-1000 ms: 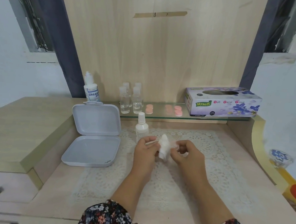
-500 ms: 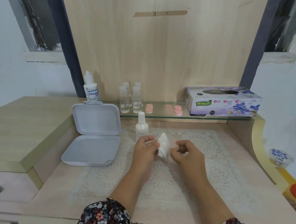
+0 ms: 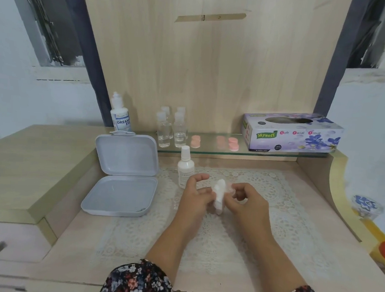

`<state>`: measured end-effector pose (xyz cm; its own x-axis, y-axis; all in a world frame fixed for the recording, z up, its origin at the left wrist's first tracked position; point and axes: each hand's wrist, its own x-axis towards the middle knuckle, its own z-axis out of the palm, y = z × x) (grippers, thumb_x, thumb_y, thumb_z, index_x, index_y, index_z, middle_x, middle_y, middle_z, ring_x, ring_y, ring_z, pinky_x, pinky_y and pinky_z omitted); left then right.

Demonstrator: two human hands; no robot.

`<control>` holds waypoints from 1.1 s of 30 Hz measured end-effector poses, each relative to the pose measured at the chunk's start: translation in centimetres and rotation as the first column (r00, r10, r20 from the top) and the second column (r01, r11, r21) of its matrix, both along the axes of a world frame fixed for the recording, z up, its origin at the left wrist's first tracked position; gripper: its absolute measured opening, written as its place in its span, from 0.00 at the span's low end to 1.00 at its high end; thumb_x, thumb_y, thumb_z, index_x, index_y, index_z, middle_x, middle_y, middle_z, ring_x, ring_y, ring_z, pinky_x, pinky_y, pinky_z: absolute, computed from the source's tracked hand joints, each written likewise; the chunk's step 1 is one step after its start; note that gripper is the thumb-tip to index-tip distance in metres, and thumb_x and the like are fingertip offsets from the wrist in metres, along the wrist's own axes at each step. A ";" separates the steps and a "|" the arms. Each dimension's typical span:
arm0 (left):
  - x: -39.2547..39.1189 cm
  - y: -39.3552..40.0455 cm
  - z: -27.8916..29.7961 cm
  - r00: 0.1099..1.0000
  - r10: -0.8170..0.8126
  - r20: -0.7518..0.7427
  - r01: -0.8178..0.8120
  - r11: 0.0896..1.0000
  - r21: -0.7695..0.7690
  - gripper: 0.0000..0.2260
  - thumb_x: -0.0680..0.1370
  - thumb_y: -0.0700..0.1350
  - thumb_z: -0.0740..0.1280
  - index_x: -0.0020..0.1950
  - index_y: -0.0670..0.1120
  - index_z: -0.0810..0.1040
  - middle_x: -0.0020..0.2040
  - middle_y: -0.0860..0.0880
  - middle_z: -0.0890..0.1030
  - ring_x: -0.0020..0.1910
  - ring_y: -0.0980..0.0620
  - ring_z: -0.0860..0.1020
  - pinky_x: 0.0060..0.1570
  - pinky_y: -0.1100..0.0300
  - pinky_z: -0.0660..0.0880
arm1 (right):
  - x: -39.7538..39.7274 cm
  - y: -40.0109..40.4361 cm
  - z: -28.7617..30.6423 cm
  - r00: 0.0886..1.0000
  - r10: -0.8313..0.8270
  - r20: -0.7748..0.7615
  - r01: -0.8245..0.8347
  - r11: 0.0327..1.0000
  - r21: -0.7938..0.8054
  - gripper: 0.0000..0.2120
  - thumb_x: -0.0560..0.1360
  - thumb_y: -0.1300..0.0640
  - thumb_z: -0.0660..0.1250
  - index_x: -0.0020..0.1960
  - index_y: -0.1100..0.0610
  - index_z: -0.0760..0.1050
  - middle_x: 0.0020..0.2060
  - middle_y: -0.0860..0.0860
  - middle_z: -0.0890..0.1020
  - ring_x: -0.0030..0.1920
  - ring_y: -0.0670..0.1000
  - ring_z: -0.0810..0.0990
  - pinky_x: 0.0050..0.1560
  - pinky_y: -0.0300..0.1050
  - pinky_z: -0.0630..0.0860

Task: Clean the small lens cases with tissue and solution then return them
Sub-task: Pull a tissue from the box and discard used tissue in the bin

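at nine o'clock the raised side counter [image 3: 25, 170] is stepping down to the lower desk surface [image 3: 71, 240], and its front edge is running diagonally toward me. just right of that step, at about ten o'clock from my hands, the grey hinged box [image 3: 122, 175] is lying open, lid propped up toward the back, tray flat with its front rim near the left border of the lace mat [image 3: 273, 220]. behind it, at eleven o'clock, the dream eye solution bottle [image 3: 120, 113] is standing upright against the back panel. the glass shelf [image 3: 209, 150] is stretching across twelve o'clock; four clear little bottles [image 3: 171, 128] are clustering at its left end, the pink lens cases [image 3: 214, 142] are sitting in small stacks at its middle, and the tissue box [image 3: 292, 132] is filling its right end at one o'clock.

just below the shelf edge the white spray bottle [image 3: 185, 167] is standing on the mat, right beside my left hand. my left hand [image 3: 195, 196] is holding the crumpled tissue [image 3: 220, 196] from the left with its lower fingers, index finger lifted and curved above. my right hand [image 3: 249, 201] is pinching the tissue from the right, fingers curled in; something small and clear seems to be wrapped there, but i cannot tell what. both hands are hovering over the middle of the mat, with bare lace on all sides toward me.

at three o'clock the curved yellow-trimmed desk edge [image 3: 341, 190] is closing the right side, a blue-patterned glass dish [image 3: 366, 207] just beyond it.
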<state>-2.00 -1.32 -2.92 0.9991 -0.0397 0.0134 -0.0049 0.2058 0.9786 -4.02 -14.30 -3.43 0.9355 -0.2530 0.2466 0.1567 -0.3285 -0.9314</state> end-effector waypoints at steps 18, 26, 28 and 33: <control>-0.5 0.5 0.8 0.989 0.043 0.141 -0.040 0.999 -0.027 0.12 0.75 0.32 0.67 0.55 0.44 0.79 0.46 0.51 0.84 0.43 0.58 0.82 0.40 0.66 0.76 | 0.0 0.1 1.7 0.880 0.459 -0.124 -0.179 0.561 0.808 0.20 0.80 0.66 0.60 0.71 0.65 0.64 0.54 0.65 0.81 0.49 0.58 0.84 0.42 0.50 0.82; -0.3 0.5 0.4 0.990 -0.008 0.140 0.005 1.000 0.023 0.11 0.76 0.32 0.67 0.55 0.43 0.79 0.47 0.50 0.84 0.44 0.58 0.82 0.43 0.65 0.77 | 0.5 -0.6 1.5 0.948 0.309 -0.078 -0.130 0.598 0.791 0.12 0.77 0.67 0.63 0.60 0.64 0.76 0.49 0.62 0.84 0.47 0.58 0.84 0.45 0.48 0.82; -0.3 0.4 0.3 0.989 -0.032 0.142 0.024 0.998 0.058 0.11 0.75 0.31 0.67 0.53 0.45 0.80 0.48 0.50 0.84 0.46 0.57 0.82 0.45 0.64 0.78 | 0.3 -0.5 1.7 0.933 0.357 -0.042 -0.179 0.564 0.806 0.12 0.79 0.65 0.62 0.60 0.65 0.76 0.51 0.63 0.83 0.49 0.60 0.83 0.48 0.49 0.82; -0.5 0.3 0.2 0.989 -0.050 0.142 0.040 0.996 0.075 0.12 0.75 0.30 0.67 0.52 0.45 0.80 0.47 0.52 0.84 0.46 0.59 0.82 0.43 0.64 0.78 | 0.4 -0.5 1.6 0.925 0.379 -0.013 -0.200 0.516 0.833 0.11 0.77 0.68 0.62 0.59 0.67 0.76 0.49 0.64 0.83 0.44 0.57 0.84 0.41 0.45 0.83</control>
